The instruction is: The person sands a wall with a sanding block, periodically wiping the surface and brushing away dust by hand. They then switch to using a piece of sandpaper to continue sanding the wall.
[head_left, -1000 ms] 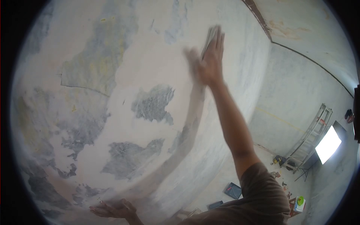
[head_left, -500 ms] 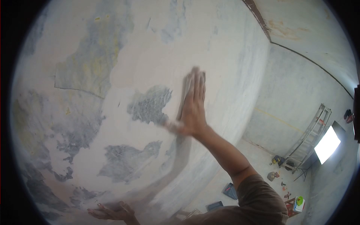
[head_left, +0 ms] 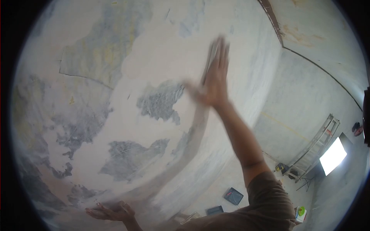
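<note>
My right hand (head_left: 216, 86) lies nearly flat against the patched wall (head_left: 154, 61), fingers stretched upward and thumb spread to the left. A thin, pale-edged sheet, looking like sandpaper (head_left: 211, 56), shows along the left side of the fingers, pressed between them and the wall; the hand hides most of it. Motion smears the fingertips and thumb. Low at the left, my left hand (head_left: 111, 212) is palm up near the wall, fingers loosely apart, with nothing plainly held. Grey bare patches (head_left: 162, 101) show through the pale coating left of my right hand.
An aluminium ladder (head_left: 316, 148) leans at the far right beside a bright lit panel (head_left: 333, 156). Dark trays (head_left: 233, 196) lie on the floor below my right arm. A white box with a green round item (head_left: 301, 211) stands at lower right.
My right hand has slid up and to the right along the wall, with the sheet under it. My left hand stays low, almost in place. The view has shifted slightly.
</note>
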The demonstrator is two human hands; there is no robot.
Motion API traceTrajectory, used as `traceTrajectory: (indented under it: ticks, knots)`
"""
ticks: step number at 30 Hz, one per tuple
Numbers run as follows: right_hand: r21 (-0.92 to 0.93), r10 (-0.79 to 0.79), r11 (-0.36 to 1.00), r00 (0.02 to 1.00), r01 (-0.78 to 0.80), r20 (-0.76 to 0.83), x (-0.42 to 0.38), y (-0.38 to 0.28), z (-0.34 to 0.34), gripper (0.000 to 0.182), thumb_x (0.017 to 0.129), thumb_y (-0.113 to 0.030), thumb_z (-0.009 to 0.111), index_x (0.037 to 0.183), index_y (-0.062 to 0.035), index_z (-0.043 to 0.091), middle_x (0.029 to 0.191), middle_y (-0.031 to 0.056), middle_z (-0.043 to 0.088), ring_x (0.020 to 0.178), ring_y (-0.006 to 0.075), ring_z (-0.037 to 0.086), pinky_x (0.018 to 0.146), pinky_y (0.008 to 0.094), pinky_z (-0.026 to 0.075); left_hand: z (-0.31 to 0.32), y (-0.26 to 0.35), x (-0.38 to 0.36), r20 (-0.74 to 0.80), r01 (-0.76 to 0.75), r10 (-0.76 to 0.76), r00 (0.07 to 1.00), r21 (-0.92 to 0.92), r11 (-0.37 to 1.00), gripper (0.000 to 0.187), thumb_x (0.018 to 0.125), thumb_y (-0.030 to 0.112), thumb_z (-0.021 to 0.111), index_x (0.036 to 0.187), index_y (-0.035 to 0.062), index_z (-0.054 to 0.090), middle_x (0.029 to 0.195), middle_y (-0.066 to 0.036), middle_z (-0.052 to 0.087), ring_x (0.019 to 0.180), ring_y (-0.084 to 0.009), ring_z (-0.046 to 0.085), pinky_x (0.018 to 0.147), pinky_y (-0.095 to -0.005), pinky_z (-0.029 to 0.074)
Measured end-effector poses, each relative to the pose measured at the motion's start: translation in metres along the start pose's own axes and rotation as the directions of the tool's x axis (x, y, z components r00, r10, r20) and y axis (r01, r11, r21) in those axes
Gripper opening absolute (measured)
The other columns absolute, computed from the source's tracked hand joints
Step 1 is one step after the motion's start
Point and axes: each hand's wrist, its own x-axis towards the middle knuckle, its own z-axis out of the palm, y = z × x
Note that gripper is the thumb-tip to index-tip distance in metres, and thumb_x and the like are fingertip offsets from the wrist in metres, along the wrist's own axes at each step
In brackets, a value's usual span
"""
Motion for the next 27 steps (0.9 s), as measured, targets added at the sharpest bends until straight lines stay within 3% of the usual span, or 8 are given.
traceTrajectory:
  ticks: [3,6,12,15,18,19,23,27]
  knots:
    - [0.224,0.317,0.927,0.948,-0.302,-0.034,0.094,0.038,-0.013,0.121,0.081,-0.074,0.057,0.154,0.0047,0.003,0.162,0.0265,0.000,0.149,0.0446,-0.001,0.121,0.0553,0.009,0.003,0.000,0.001,0.010,-0.020,0.019,1.000,0.043,0.999,0.075,0.097,0.059,0.042,0.153,0.0102,0.031,0.159,-0.023,0.020,0.146,-0.0461,0.018,0.113,-0.0655,0.017]
    - [0.167,0.346,0.927,0.937,-0.335,-0.041,0.059,0.016,-0.004,0.117,0.082,-0.073,0.057,0.154,0.0052,0.006,0.161,0.0270,0.000,0.149,0.0445,0.000,0.120,0.0560,0.011,0.003,-0.002,-0.003,0.008,-0.024,0.023,1.000,0.044,0.999,0.075,0.097,0.059,0.041,0.154,0.0111,0.030,0.160,-0.023,0.019,0.147,-0.0459,0.017,0.113,-0.0653,0.016]
    - [0.093,-0.023,0.995,0.996,0.032,-0.091,0.008,-0.010,-0.002,0.113,0.081,-0.071,0.057,0.155,0.0007,0.011,0.160,0.0286,0.006,0.149,0.0448,0.003,0.119,0.0606,0.008,0.000,0.001,0.004,-0.002,-0.020,0.020,1.000,0.006,1.000,0.075,0.097,0.060,0.040,0.155,0.0124,0.028,0.161,-0.023,0.017,0.147,-0.0457,0.018,0.113,-0.0649,0.015]
    - [0.021,0.055,0.998,0.983,-0.052,-0.177,0.105,0.088,0.014,0.098,0.089,-0.057,0.060,0.153,0.0045,0.019,0.160,0.0287,0.013,0.148,0.0472,0.011,0.118,0.0616,0.013,0.001,0.002,0.003,0.009,-0.033,0.033,0.999,0.018,0.999,0.075,0.098,0.059,0.041,0.155,0.0118,0.028,0.161,-0.023,0.017,0.147,-0.0459,0.017,0.113,-0.0648,0.015]
    - [0.211,0.338,0.931,0.921,-0.297,-0.195,0.095,0.048,0.000,0.093,0.090,-0.049,0.062,0.152,0.0061,0.020,0.159,0.0288,0.014,0.148,0.0476,0.011,0.118,0.0603,0.015,0.002,0.001,0.002,0.006,-0.031,0.031,1.000,0.033,0.999,0.075,0.098,0.058,0.040,0.154,0.0115,0.028,0.161,-0.023,0.017,0.147,-0.0457,0.016,0.113,-0.0649,0.015]
    - [0.157,0.328,0.938,0.938,-0.309,-0.113,0.067,0.027,-0.001,0.113,0.084,-0.067,0.059,0.150,0.0117,0.012,0.159,0.0308,0.012,0.148,0.0469,0.007,0.121,0.0533,0.011,0.002,0.002,0.003,0.006,-0.031,0.030,1.000,0.029,0.999,0.075,0.098,0.058,0.040,0.154,0.0114,0.028,0.161,-0.023,0.017,0.148,-0.0455,0.015,0.113,-0.0651,0.015]
    - [0.099,-0.001,0.995,0.999,0.006,-0.048,-0.008,-0.017,0.000,0.120,0.082,-0.073,0.056,0.152,0.0095,0.004,0.159,0.0311,0.003,0.148,0.0475,0.002,0.119,0.0594,0.006,-0.002,0.004,0.005,0.025,-0.007,0.007,1.000,0.018,1.000,0.075,0.098,0.059,0.039,0.155,0.0116,0.028,0.161,-0.023,0.017,0.148,-0.0453,0.014,0.114,-0.0646,0.015]
    - [0.201,0.227,0.958,0.969,-0.205,-0.095,0.096,0.024,-0.013,0.115,0.085,-0.074,0.051,0.151,0.0108,0.008,0.160,0.0288,0.006,0.149,0.0454,0.004,0.120,0.0571,0.008,0.001,0.001,0.002,0.037,-0.024,0.023,0.999,0.052,0.998,0.075,0.098,0.058,0.040,0.155,0.0114,0.026,0.161,-0.023,0.016,0.147,-0.0458,0.015,0.114,-0.0642,0.015]
